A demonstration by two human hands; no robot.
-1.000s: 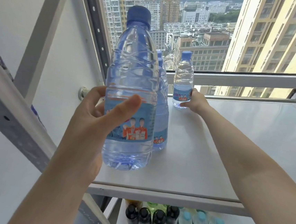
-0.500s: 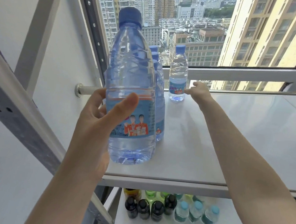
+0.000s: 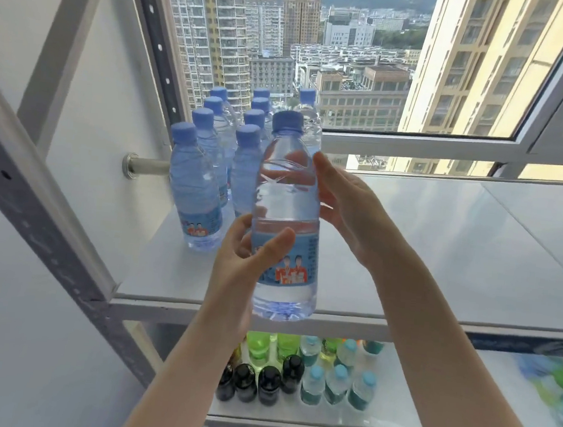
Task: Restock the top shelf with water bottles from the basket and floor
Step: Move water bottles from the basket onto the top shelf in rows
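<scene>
My left hand (image 3: 236, 271) grips a clear water bottle (image 3: 288, 196) with a blue cap around its label, upright over the front edge of the white top shelf (image 3: 440, 263). My right hand (image 3: 352, 213) touches the bottle's upper right side, fingers mostly straight and reaching behind it. Two rows of several matching bottles (image 3: 195, 198) stand on the shelf's left part. One more bottle (image 3: 308, 112) stands at the back, beside those rows.
A grey slotted upright (image 3: 32, 217) slants along the left, and a metal pipe (image 3: 143, 165) sticks out of the wall. The window frame (image 3: 417, 143) runs behind the shelf. On the lower shelf stand dark bottles (image 3: 269, 384), green bottles (image 3: 259, 343) and teal-labelled bottles (image 3: 336, 384).
My right hand left the far bottle at the back and came to the upper side of the held bottle. The held bottle now sits lower and further right in view.
</scene>
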